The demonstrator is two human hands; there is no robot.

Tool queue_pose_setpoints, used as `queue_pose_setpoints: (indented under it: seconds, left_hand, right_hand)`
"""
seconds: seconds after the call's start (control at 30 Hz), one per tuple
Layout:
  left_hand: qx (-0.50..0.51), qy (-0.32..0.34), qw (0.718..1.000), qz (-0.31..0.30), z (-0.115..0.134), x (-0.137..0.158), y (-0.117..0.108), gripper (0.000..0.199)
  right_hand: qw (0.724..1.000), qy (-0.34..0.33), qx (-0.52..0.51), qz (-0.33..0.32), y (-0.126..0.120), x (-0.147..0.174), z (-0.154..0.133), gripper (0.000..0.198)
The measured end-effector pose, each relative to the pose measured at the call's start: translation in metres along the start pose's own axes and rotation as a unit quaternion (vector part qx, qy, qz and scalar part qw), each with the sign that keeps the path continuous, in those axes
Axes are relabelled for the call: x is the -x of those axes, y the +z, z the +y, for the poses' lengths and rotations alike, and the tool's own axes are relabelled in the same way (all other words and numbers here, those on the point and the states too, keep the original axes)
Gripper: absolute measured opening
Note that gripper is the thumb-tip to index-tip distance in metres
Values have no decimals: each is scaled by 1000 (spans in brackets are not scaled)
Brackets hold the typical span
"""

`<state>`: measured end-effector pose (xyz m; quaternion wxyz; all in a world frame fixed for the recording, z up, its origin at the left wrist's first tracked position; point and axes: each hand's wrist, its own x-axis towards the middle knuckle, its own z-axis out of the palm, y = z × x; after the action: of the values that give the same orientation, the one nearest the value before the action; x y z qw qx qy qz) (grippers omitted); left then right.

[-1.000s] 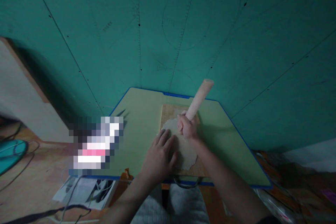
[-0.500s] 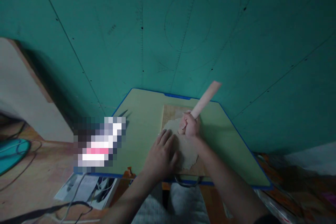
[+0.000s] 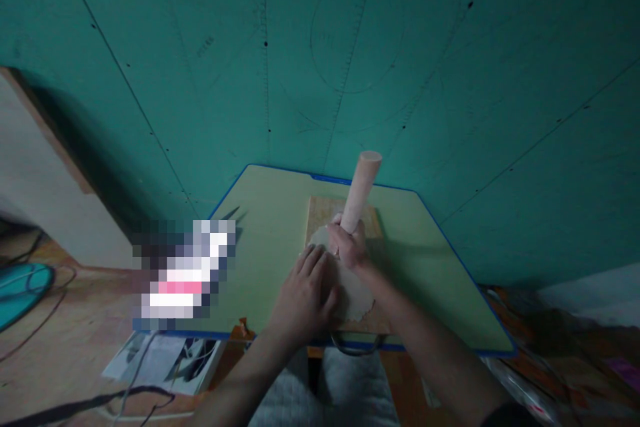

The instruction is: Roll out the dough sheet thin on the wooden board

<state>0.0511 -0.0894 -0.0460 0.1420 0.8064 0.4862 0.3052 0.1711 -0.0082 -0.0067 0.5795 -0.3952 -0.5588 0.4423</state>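
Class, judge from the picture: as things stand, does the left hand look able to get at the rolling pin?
Probably yes. The left hand is on the near left side of the dough, close by; the right hand grips the rolling pin low down, leaving its upper part uncovered.

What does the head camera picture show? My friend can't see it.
A person's right grip holds a pale rolling pin tilted over flat dough; the left grip lies at the dough's left edge. The dough sits on a wooden board on a pale green table before a green wall.
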Motion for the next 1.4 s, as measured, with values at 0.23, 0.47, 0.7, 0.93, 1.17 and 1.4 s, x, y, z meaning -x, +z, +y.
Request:
queue_pose_setpoints:
  seconds: [0.23, 0.47, 0.7, 0.93, 1.17, 1.4]
  left_hand:
    - [-74, -60, 995, 24, 3, 7, 3, 58]
    - [-119, -48, 990, 59, -1, 16, 7, 58]
    - [-119, -41, 990, 61, -2, 15, 6, 58]
    - [-128, -49, 989, 49, 0, 14, 4, 59]
    - [-132, -45, 988, 62, -1, 13, 5, 59]
    - [-159, -43, 986, 39, 1, 13, 3, 63]
  right_hand:
    - [999, 11, -12, 33, -3, -5, 5, 35]
    - [987, 48, -90, 127, 2, -11, 6, 37]
    - [1000, 4, -7, 18, 10, 3, 5, 29]
    - [1000, 9, -20, 14, 8, 4, 4, 32]
    - [991, 38, -104, 78, 7, 4, 2, 39]
    - [999, 11, -19, -24, 12, 16, -4, 30]
